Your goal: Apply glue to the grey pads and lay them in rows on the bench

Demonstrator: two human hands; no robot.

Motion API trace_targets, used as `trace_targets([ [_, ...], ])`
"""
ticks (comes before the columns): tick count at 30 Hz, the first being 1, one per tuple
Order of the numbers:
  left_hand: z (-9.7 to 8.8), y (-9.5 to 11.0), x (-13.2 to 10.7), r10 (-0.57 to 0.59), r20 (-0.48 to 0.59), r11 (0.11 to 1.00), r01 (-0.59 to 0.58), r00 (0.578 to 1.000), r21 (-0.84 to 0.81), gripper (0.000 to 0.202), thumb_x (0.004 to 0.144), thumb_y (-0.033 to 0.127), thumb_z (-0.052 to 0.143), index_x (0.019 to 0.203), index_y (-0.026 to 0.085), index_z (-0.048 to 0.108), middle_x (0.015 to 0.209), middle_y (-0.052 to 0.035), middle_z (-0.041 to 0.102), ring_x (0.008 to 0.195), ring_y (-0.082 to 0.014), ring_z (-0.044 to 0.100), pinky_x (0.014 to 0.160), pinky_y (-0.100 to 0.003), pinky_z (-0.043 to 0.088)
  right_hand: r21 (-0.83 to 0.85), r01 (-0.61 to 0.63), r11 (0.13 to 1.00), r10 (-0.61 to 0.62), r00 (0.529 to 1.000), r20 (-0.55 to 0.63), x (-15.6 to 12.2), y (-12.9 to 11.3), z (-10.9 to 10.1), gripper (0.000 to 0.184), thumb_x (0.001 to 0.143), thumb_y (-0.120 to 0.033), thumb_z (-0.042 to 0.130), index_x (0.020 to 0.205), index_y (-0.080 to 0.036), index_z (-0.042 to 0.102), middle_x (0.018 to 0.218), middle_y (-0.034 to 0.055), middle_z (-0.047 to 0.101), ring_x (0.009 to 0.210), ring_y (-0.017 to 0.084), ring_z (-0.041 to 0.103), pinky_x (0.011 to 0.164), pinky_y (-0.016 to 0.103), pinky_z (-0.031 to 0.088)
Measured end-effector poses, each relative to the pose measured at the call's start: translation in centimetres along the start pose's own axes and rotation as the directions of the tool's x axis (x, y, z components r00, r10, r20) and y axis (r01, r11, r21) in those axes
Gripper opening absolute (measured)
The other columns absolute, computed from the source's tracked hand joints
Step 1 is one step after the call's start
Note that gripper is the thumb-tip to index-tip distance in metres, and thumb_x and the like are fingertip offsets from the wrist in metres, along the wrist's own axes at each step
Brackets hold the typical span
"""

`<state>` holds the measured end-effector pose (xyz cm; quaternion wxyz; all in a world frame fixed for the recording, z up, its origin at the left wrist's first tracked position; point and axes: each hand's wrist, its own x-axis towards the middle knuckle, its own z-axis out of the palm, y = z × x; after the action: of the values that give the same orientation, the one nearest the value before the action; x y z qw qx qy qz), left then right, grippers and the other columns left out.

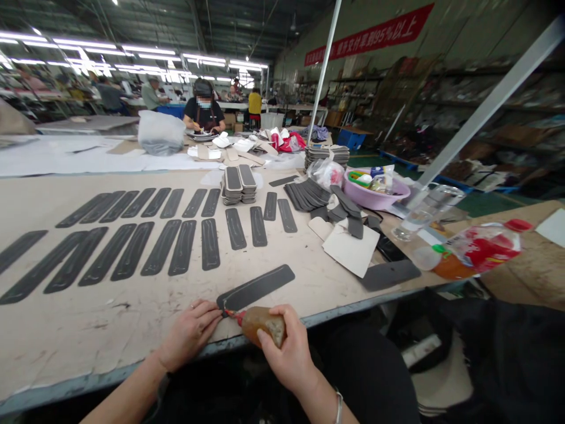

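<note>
In my right hand (291, 347) is a squeeze glue bottle (261, 323), amber-coloured with a red nozzle, held tilted nearly level. Its tip is at the near left end of a dark grey strip (260, 287) with rounded corners. A thin pale line of glue runs along part of that strip. My left hand (194, 327) rests on the table edge side, fingers together and fingertips closed on the strip's left end beside the nozzle. What lies under those fingertips is partly hidden.
Rows of similar strips (166, 247) with pale lines lie across the table (145, 312). Stacked pieces (239, 184), loose grey strips (306, 194), a pink basin (375, 197), a clear cup (426, 212) and a red-labelled bottle (481, 250) stand right. Opposite, a co-worker (203, 109) sits working.
</note>
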<state>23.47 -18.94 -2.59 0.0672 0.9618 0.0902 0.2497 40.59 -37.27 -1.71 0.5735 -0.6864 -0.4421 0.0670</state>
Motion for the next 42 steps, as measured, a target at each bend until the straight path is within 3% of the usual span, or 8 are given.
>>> trace_targets([
  [4, 0.0, 0.0, 0.0, -0.002, -0.011, 1.0, 0.002, 1.0, 0.012, 0.026, 0.094, 0.021, 0.044, 0.091, 0.018, 0.07, 0.089, -0.0052, 0.068, 0.083, -0.0134, 0.061, 0.079, -0.024, 0.053, -0.061, -0.036, 0.997, 0.033, 0.999, -0.038, 0.0, 0.7, -1.6, 0.025, 0.074, -0.02, 0.059, 0.098, -0.022, 0.053, 0.087, 0.0014, 0.059, 0.076, 0.02, 0.06, 0.07, 0.032, 0.051],
  [14, 0.1, -0.8, 0.0, 0.065, -0.075, 0.997, -0.063, 0.995, 0.034, 0.022, 0.091, 0.023, 0.049, 0.091, 0.019, 0.071, 0.091, -0.0039, 0.071, 0.086, -0.0137, 0.064, 0.084, -0.024, 0.051, -0.318, -0.101, 0.943, -0.013, 0.941, -0.339, 2.6, 4.4, -6.1, 0.023, 0.079, -0.031, 0.06, 0.098, -0.02, 0.054, 0.088, 0.0057, 0.059, 0.081, 0.024, 0.06, 0.074, 0.039, 0.051],
  [18, -0.1, -0.8, 0.4, 0.058, -0.073, 0.998, -0.056, 0.996, 0.029, 0.024, 0.091, 0.026, 0.049, 0.087, 0.02, 0.072, 0.088, -0.004, 0.072, 0.084, -0.0142, 0.065, 0.082, -0.023, 0.052, -0.205, -0.067, 0.977, 0.0, 0.95, -0.313, 2.4, 3.8, -4.9, 0.024, 0.078, -0.029, 0.06, 0.099, -0.021, 0.053, 0.089, 0.0044, 0.059, 0.08, 0.022, 0.06, 0.072, 0.036, 0.051],
  [21, -0.2, -0.8, 0.7, 0.054, -0.076, 0.999, -0.053, 0.996, 0.01, 0.025, 0.091, 0.026, 0.048, 0.084, 0.021, 0.072, 0.086, -0.004, 0.071, 0.081, -0.0141, 0.065, 0.077, -0.023, 0.054, -0.041, -0.02, 0.999, 0.012, 0.98, -0.2, 1.7, 2.1, -2.8, 0.026, 0.075, -0.024, 0.059, 0.1, -0.022, 0.051, 0.086, 0.0022, 0.058, 0.074, 0.019, 0.059, 0.067, 0.033, 0.051],
  [25, 0.1, -0.7, 1.0, 0.039, -0.095, 0.999, -0.041, 0.995, -0.012, 0.023, 0.091, 0.026, 0.049, 0.083, 0.02, 0.07, 0.083, -0.0036, 0.07, 0.077, -0.0138, 0.065, 0.074, -0.023, 0.054, -0.02, 0.035, 0.999, -0.036, 0.997, -0.067, 1.5, 0.6, -1.0, 0.028, 0.07, -0.018, 0.058, 0.098, -0.022, 0.052, 0.086, 0.0024, 0.057, 0.076, 0.02, 0.058, 0.068, 0.033, 0.05],
  [34, 0.5, -0.9, 1.1, 0.084, -0.126, 0.996, -0.081, 0.988, 0.028, 0.019, 0.089, 0.025, 0.05, 0.084, 0.02, 0.068, 0.083, -0.0027, 0.07, 0.078, -0.015, 0.064, 0.077, -0.025, 0.053, -0.219, -0.086, 0.972, 0.005, 0.938, -0.347, 3.4, 3.7, -4.2, 0.024, 0.076, -0.024, 0.059, 0.098, -0.021, 0.052, 0.09, 0.0045, 0.059, 0.082, 0.023, 0.06, 0.075, 0.038, 0.05],
  [39, 0.8, -1.4, 1.0, 0.181, -0.109, 0.98, -0.17, 0.977, 0.108, 0.026, 0.092, 0.023, 0.043, 0.083, 0.021, 0.067, 0.081, -0.003, 0.07, 0.078, -0.0162, 0.064, 0.076, -0.027, 0.052, -0.094, -0.048, 0.994, 0.025, 0.973, -0.229, 2.6, 2.5, -3.5, 0.024, 0.072, -0.021, 0.059, 0.095, -0.021, 0.053, 0.085, 0.002, 0.059, 0.076, 0.02, 0.059, 0.069, 0.032, 0.051],
  [42, 0.6, -1.5, 1.2, 0.239, -0.086, 0.96, -0.223, 0.967, 0.167, 0.026, 0.091, 0.021, 0.043, 0.082, 0.021, 0.067, 0.081, -0.0031, 0.07, 0.08, -0.0168, 0.064, 0.076, -0.028, 0.053, -0.027, -0.097, 0.995, 0.086, 0.957, -0.278, 2.7, 2.4, -3.7, 0.025, 0.072, -0.023, 0.06, 0.097, -0.021, 0.053, 0.085, 0.0019, 0.059, 0.074, 0.019, 0.059, 0.069, 0.032, 0.051],
])
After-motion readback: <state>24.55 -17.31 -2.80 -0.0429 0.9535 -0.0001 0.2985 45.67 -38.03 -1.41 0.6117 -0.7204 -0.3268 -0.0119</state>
